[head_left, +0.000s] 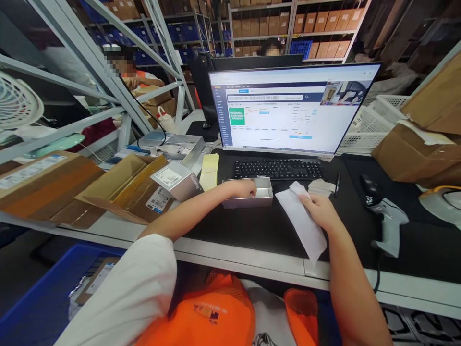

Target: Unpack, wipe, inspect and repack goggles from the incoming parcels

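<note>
My left hand (244, 188) reaches into a small open silver box (264, 198) on the black desk mat, fingers curled inside it; what they hold is hidden. My right hand (320, 209) grips a long white paper strip (300, 221) that hangs toward the desk's front edge. Both hands are just in front of the black keyboard (278, 169).
A monitor (288, 108) stands behind the keyboard. A barcode scanner (387, 216) and a pen (337, 184) lie to the right. Open cardboard boxes (122, 190), a silver box (176, 180) and yellow notes (209, 170) sit left. Two other people work behind, among shelving.
</note>
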`<action>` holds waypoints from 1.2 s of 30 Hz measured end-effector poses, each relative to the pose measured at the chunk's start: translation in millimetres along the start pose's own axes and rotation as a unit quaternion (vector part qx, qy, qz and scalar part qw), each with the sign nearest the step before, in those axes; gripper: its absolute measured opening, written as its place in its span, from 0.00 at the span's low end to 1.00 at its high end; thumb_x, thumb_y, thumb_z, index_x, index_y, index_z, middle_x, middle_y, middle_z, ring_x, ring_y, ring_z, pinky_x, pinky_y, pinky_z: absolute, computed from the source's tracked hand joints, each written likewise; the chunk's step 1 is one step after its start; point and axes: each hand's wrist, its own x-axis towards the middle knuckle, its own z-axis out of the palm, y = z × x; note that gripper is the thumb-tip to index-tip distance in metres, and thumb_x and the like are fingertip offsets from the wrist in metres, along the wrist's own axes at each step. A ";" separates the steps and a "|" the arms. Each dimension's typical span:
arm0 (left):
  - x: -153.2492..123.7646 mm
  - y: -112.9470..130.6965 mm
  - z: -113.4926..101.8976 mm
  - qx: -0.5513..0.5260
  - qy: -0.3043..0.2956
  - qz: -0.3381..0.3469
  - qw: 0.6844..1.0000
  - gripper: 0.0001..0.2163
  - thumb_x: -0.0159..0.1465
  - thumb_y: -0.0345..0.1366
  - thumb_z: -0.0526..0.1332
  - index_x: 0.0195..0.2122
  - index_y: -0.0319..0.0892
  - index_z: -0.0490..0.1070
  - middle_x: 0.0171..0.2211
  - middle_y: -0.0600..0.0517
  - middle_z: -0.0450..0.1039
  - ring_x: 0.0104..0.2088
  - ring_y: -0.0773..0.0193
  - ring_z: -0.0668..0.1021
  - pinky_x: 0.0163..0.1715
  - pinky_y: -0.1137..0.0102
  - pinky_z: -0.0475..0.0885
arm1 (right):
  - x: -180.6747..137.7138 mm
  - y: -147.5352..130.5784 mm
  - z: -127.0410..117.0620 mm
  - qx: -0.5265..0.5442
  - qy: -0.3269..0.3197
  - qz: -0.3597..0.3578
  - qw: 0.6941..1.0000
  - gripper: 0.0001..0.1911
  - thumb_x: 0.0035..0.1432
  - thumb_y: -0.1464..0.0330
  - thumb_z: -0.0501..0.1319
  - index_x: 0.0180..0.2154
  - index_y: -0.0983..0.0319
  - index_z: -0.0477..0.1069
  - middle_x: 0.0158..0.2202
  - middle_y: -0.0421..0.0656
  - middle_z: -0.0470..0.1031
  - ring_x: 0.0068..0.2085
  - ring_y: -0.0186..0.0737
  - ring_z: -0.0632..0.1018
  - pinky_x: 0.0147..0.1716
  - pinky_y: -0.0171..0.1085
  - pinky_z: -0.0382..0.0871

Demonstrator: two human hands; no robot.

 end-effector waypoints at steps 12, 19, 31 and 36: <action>-17.2 7.8 0.9 -0.025 0.094 0.019 0.995 0.19 0.67 0.28 0.51 0.49 0.43 0.81 0.48 0.47 0.80 0.47 0.61 0.80 0.51 0.72 0.71 | 1.5 -1.1 0.6 -0.003 0.005 0.018 1.000 0.27 0.60 0.47 0.55 0.24 0.61 0.71 0.26 0.43 0.73 0.32 0.45 0.73 0.32 0.38 0.62; -21.9 -0.6 4.2 -0.036 0.109 0.023 0.993 0.20 0.63 0.28 0.56 0.52 0.42 0.80 0.47 0.45 0.79 0.47 0.59 0.80 0.50 0.69 0.73 | 1.5 -3.3 0.6 -0.001 0.013 0.015 1.000 0.28 0.59 0.45 0.54 0.21 0.61 0.67 0.23 0.43 0.70 0.30 0.43 0.70 0.30 0.37 0.60; -39.0 6.9 -13.2 -0.179 0.161 0.011 0.970 0.10 0.66 0.35 0.60 0.41 0.39 0.81 0.36 0.49 0.81 0.35 0.63 0.80 0.37 0.71 0.72 | -1.3 -3.4 1.3 -0.016 0.014 0.032 0.999 0.27 0.59 0.47 0.56 0.26 0.62 0.76 0.28 0.45 0.77 0.33 0.48 0.75 0.32 0.39 0.64; -45.0 8.4 -16.1 -0.275 0.156 -0.021 0.948 0.14 0.59 0.36 0.68 0.45 0.38 0.80 0.28 0.53 0.79 0.30 0.65 0.79 0.30 0.72 0.68 | -1.2 2.4 2.2 -0.024 0.012 0.046 0.999 0.27 0.59 0.47 0.56 0.28 0.62 0.77 0.30 0.45 0.78 0.34 0.49 0.76 0.35 0.40 0.65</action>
